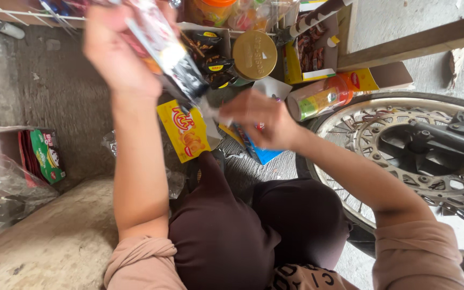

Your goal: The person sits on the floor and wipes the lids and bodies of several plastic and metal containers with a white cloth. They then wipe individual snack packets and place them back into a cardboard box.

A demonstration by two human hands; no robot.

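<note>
Head view, nearest first: the person's knees in dark brown cloth fill the bottom, with a motorcycle wheel just to the right. Above the knees, the right hand pinches the lower end of a strip of snack sachets, fingers pressed together on its clear tail, over a blue packet and beside a yellow snack packet on the floor. The left hand, raised and blurred, is closed around the strip's upper end. The strip is held in the air between the hands, its long axis running diagonally from upper left down to lower right, lower end pointing toward the right hand. Holding it taut with both ends gripped firmly would likely handle it best. Beyond lie a round gold lid and an orange-capped jar on its side.
</note>
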